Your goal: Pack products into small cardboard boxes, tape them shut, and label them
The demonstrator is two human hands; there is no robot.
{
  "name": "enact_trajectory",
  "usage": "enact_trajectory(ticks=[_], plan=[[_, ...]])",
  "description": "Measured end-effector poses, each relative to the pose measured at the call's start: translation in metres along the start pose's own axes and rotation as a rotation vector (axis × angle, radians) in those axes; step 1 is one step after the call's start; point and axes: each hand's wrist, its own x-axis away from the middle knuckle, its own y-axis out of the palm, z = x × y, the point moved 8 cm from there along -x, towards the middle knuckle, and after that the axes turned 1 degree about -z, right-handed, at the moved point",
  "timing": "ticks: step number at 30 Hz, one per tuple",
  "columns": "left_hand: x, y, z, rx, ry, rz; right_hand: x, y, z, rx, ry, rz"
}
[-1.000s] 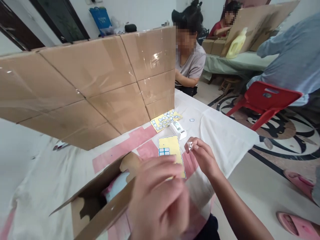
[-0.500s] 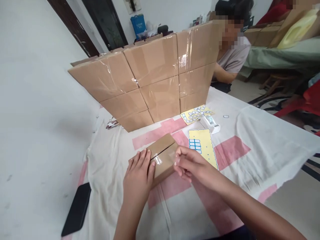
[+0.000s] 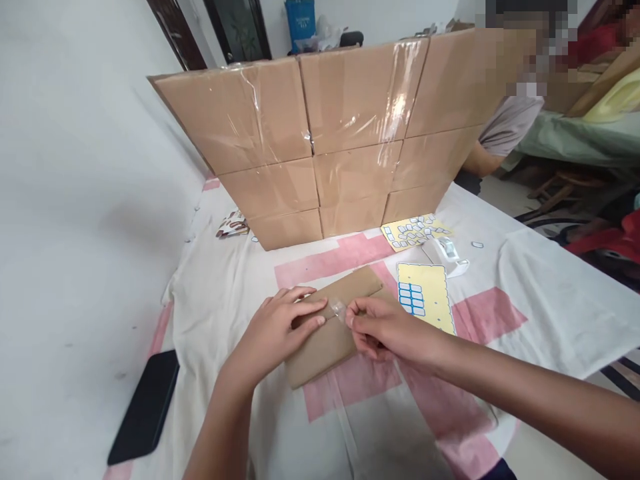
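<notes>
A small cardboard box (image 3: 320, 350) lies flat on the cloth in front of me, with a seam across its top. My left hand (image 3: 283, 320) rests on its left side, thumb and forefinger apart and near the seam. My right hand (image 3: 375, 327) is closed in a pinch on the end of a short strip of clear tape (image 3: 337, 309). The strip lies at the seam, between the fingertips of my two hands, and its right end appears lifted.
A wall of taped cardboard boxes (image 3: 270, 120) stands across the table. To the right are a white tape dispenser (image 3: 450, 253), a yellow card (image 3: 435, 293) and another yellow card with small pieces (image 3: 415, 232). A black phone (image 3: 145, 407) lies at left. A person (image 3: 510, 130) sits behind the wall.
My right hand has moved in over the box top towards the seam with the tape. My left hand has turned, its fingers now pointing right beside the tape. The view has shifted.
</notes>
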Motion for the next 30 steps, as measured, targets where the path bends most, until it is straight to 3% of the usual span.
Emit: enact_trajectory(ticks=[4,12,19,24,30], plan=[[0.002,0.008,-0.008,-0.047,-0.025,0.068,-0.003,0.001,0.001,-0.084,0.025,0.055],[0.016,0.016,0.019,-0.371,0.151,0.272,-0.008,0.0,0.025,-0.011,0.192,0.106],[0.013,0.022,0.014,-0.287,0.194,0.171,-0.014,-0.007,0.037,0.011,0.189,0.122],[0.011,0.025,0.011,-0.281,0.15,0.15,-0.007,-0.003,0.021,0.016,0.133,0.14],[0.011,0.027,0.009,-0.305,0.112,0.128,0.012,0.016,-0.003,0.038,0.06,0.053]])
